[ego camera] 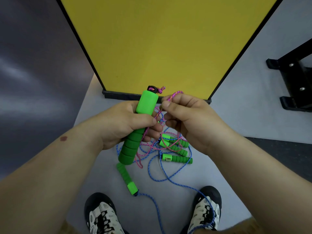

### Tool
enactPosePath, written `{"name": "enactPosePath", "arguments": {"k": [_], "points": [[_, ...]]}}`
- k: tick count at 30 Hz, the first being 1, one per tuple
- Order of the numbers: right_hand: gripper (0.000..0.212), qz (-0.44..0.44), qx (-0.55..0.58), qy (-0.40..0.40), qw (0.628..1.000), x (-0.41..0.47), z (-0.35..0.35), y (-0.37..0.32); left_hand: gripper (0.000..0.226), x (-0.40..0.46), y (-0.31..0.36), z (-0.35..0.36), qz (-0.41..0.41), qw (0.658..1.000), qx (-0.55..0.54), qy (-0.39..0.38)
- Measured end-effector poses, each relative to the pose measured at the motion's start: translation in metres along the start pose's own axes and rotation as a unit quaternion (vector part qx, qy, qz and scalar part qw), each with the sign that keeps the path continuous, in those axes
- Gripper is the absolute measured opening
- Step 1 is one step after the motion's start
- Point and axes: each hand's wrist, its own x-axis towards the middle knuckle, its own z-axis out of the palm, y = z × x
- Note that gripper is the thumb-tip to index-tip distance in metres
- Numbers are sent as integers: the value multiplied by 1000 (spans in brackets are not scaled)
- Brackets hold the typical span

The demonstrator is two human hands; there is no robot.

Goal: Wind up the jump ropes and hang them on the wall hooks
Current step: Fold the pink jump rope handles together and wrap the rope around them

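Yellow panel behind tangled blue rope, shoes

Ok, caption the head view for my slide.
Left hand grips a green handle; right hand pinches its pink rope.

Pale grey floor; yellow black-framed panel upright ahead; black metal stand right.

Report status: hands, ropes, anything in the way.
Left hand grips green handle; right hand pinches pink rope. Blue ropes tangled on floor, one running over right shoe. No hooks in view.
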Motion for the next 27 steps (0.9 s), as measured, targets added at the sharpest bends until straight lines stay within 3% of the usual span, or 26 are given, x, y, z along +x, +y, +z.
{"name": "enactPosePath", "arguments": {"k": [4, 9, 16, 20, 27], "points": [[5, -26, 42, 66, 997, 4, -7, -7, 8, 0, 0, -2, 3, 1000, 1, -4], [6, -48, 81, 127, 987, 6, -12, -13, 8, 0, 0, -2, 8, 1000, 4, -8], [6, 4, 77, 36, 996, 3, -6, -7, 6, -1, 0, 0, 8, 1000, 8, -7], [24, 19, 15, -26, 999, -2, 1, -1, 10, -1, 1, 0, 10, 1000, 6, -2], [8, -23, 24, 62, 998, 3, -5, -4, 8, -1, 1, -2, 3, 1000, 1, 0]]}}
